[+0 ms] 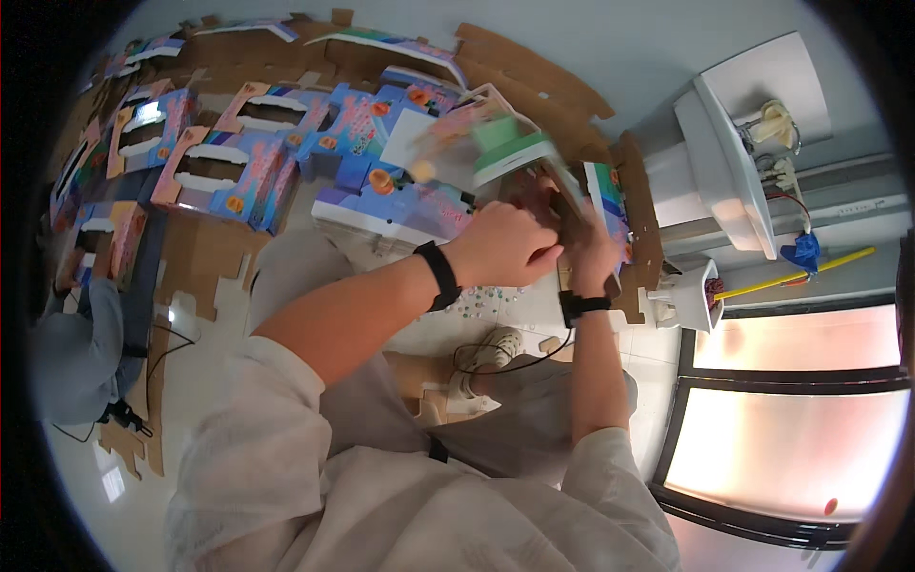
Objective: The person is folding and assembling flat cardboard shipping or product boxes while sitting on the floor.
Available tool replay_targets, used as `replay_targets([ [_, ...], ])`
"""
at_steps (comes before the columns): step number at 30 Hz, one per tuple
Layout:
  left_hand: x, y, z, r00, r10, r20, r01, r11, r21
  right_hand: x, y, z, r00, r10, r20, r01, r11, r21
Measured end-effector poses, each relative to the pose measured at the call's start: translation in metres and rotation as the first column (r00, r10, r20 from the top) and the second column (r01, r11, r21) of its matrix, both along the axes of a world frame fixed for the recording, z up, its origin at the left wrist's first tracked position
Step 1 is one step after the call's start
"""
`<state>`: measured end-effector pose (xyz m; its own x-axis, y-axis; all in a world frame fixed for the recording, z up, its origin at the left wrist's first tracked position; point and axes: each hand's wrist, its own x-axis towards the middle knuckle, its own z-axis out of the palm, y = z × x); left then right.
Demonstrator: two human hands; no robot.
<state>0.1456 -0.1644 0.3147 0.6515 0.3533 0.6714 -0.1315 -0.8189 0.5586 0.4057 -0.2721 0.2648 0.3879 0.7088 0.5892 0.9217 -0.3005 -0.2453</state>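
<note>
Looking down at the floor (200, 324), there's a whole spread of flat blue display boxes (238, 167) with pink and orange printing and white window cut-outs, laid in rows from the far left edge across to the middle, with bare brown cardboard sheets (534, 71) fanning out behind them along the far edge. The box being worked on (496, 143) is blurry, a blue and pink one with a green and white panel, tipped up at an angle just above both hands. The left hand (505, 246) is curled into a loose fist closed on the lower edge of that box, and the right hand (593, 255) sits just beside it, fingers wrapped on the brown inner side of the same box, so the hands are nearly touching. Both wrists wear black bands, both forearms come up from the lower edge, left one bare below a rolled white sleeve. Small pale bits (486, 300) are scattered on the floor under the hands. Off to the far left another person in a grey sleeve (81, 353) crouches by more boxes. On the right stands a white stand (734, 162).
</note>
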Motion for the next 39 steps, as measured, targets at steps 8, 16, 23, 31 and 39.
replay_targets([
  [8, 0.006, 0.038, -0.045, 0.962, -0.241, -0.127, 0.193, 0.932, -0.308, 0.002, -0.085, 0.138, 0.989, -0.047, 0.142, -0.042, 0.824, 0.565],
  [16, -0.038, 0.098, -0.026, 0.77, -0.09, 0.631, 0.602, -0.222, -0.767, 0.068, -0.132, 0.123, 0.934, 0.236, -0.27, 0.06, 0.638, 0.767],
  [23, -0.047, 0.099, 0.0, 0.624, -0.091, 0.776, 0.758, -0.171, -0.63, 0.087, -0.141, 0.114, 0.862, 0.363, -0.355, 0.103, 0.56, 0.822],
  [31, -0.05, 0.059, 0.018, 0.761, -0.337, 0.555, 0.629, 0.174, -0.757, 0.029, -0.147, 0.131, 0.924, 0.263, -0.276, 0.067, 0.602, 0.796],
  [39, -0.055, 0.058, 0.035, 0.823, -0.137, 0.551, 0.563, 0.072, -0.823, 0.019, -0.147, 0.123, 0.916, 0.269, -0.297, 0.07, 0.623, 0.779],
])
